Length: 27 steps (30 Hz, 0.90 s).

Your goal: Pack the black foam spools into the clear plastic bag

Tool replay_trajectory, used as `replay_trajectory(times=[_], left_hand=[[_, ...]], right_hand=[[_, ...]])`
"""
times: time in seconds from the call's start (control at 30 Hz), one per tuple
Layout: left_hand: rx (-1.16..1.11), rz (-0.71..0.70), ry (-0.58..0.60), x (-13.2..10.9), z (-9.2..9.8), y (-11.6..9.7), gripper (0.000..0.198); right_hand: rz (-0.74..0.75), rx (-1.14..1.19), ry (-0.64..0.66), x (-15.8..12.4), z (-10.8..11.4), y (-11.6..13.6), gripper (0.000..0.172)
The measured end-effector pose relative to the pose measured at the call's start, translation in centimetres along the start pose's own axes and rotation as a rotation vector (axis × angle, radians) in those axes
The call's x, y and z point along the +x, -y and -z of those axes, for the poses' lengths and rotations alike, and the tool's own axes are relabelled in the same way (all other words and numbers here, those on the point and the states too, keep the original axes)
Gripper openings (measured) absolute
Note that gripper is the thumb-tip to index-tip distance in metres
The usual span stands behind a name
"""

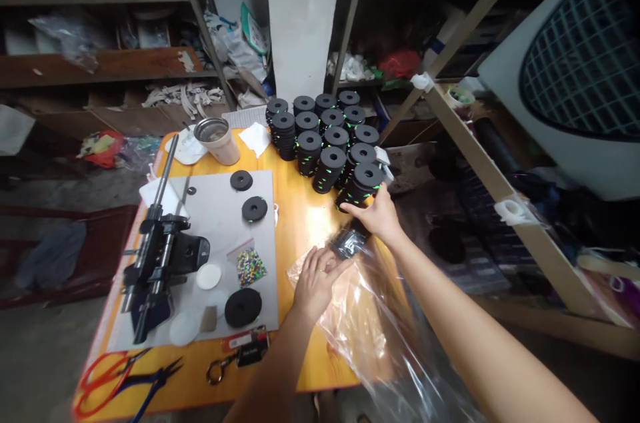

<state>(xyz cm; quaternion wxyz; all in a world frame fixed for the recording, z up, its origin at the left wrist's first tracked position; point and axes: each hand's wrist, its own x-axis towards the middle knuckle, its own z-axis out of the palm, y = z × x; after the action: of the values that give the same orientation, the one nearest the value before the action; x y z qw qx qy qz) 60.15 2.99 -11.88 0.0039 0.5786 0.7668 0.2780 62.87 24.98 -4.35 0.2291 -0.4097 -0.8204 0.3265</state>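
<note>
My left hand (316,280) lies on the mouth of a clear plastic bag (365,330) at the table's right edge, fingers curled on the film. My right hand (376,215) reaches to the nearest stack of black foam discs (363,184), fingers spread against its base. A dark bundle of discs (350,240) sits at the bag's opening between both hands. Several more black disc stacks (320,130) with green specks stand in rows behind.
A grey mat (220,210) holds loose black discs (254,208), white discs (209,276), a bag of coloured beads (250,266) and a black press tool (160,256). A metal cup (217,140) stands behind it. Red scissors (107,376), pliers and keys lie near the front edge. Cluttered shelves stand behind.
</note>
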Motion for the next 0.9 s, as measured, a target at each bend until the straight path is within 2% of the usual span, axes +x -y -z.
replay_trajectory(times=[0.17,0.37,0.6,0.9], left_hand=[[-0.008,0.012,0.020,0.08,0.16,-0.08,0.072],[0.012,0.015,0.025,0.05,0.06,-0.06,0.071],[0.014,0.020,0.004,-0.06,-0.27,0.07,0.060],[0.016,0.017,-0.001,-0.22,-0.44,0.09,0.059]], right_hand=[[0.035,-0.052,-0.040,0.15,-0.61,0.01,0.083],[-0.004,-0.060,-0.047,0.40,-0.79,-0.03,0.070],[-0.041,-0.034,-0.063,0.56,-0.48,-0.14,0.069],[0.038,-0.026,-0.128,0.15,-0.37,-0.93,0.070]])
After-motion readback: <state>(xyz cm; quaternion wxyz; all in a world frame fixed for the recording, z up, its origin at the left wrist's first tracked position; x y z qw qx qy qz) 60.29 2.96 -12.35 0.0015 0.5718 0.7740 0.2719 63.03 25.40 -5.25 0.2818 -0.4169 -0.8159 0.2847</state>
